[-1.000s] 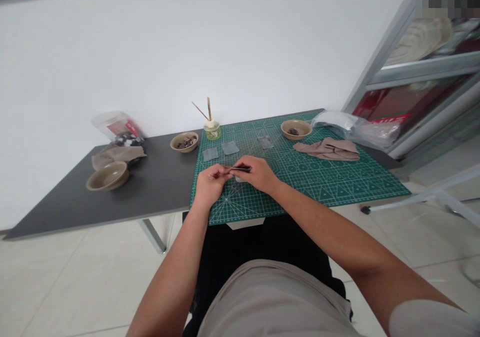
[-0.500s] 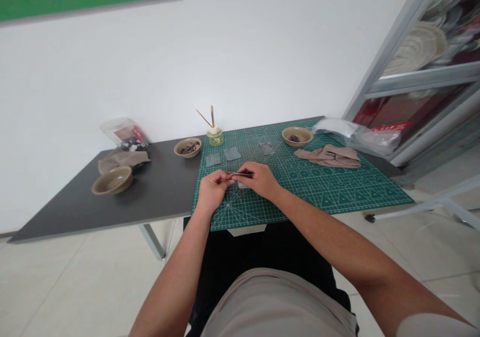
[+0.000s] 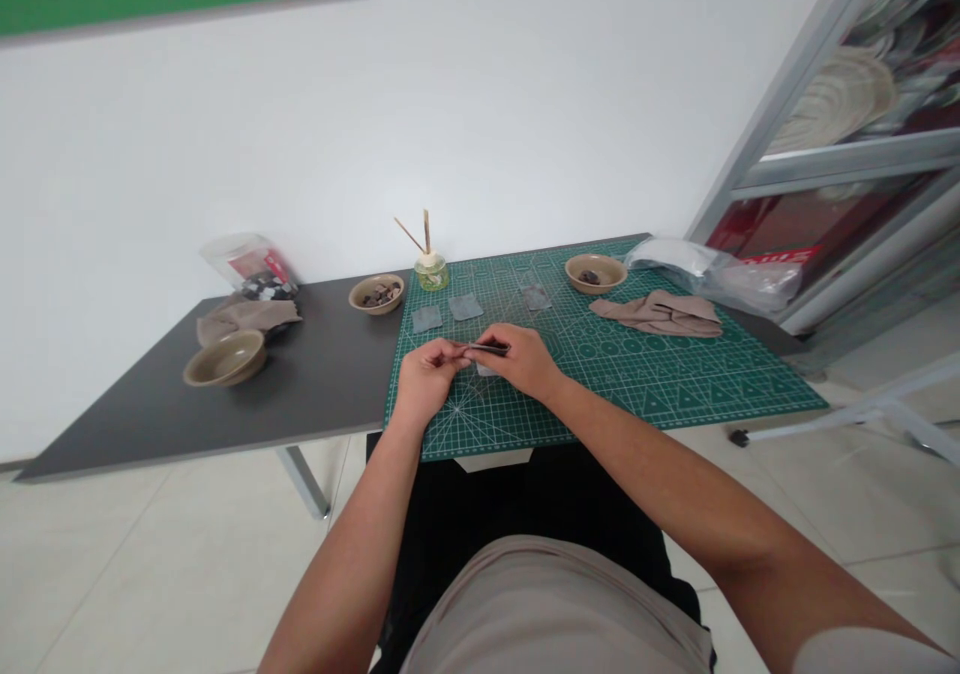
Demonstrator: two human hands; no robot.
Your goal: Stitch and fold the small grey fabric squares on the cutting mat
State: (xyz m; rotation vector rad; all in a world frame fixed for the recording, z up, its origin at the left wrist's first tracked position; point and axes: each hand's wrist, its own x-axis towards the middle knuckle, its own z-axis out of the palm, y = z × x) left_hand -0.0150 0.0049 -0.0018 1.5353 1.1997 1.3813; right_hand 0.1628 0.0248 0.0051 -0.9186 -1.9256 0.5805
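Note:
My right hand (image 3: 523, 361) holds slim dark tweezers (image 3: 489, 350) between thumb and fingers, above the green cutting mat (image 3: 637, 379). My left hand (image 3: 427, 382) is close by, its fingers pinched together at the tweezers' tip. Anything held there is too small to see. Just below the tweezers, a small pale square piece (image 3: 486, 369) lies partly hidden by my hands. Farther up the mat are several thin grey squares, including one (image 3: 426, 319) and another (image 3: 465, 306). A tan ceramic bowl (image 3: 595, 274) holds a few dark bits.
A glass jar with sticks (image 3: 431, 274), a bowl of dark pieces (image 3: 376, 294), another bowl (image 3: 225, 358), folded beige cloths (image 3: 656, 313) and a plastic bag (image 3: 709, 272) stand on the dark grey table (image 3: 150, 424). Its front edge lies near my lap.
The whole view has shifted slightly as my head moved. My hands and the tweezers stay together in about the same place on the mat.

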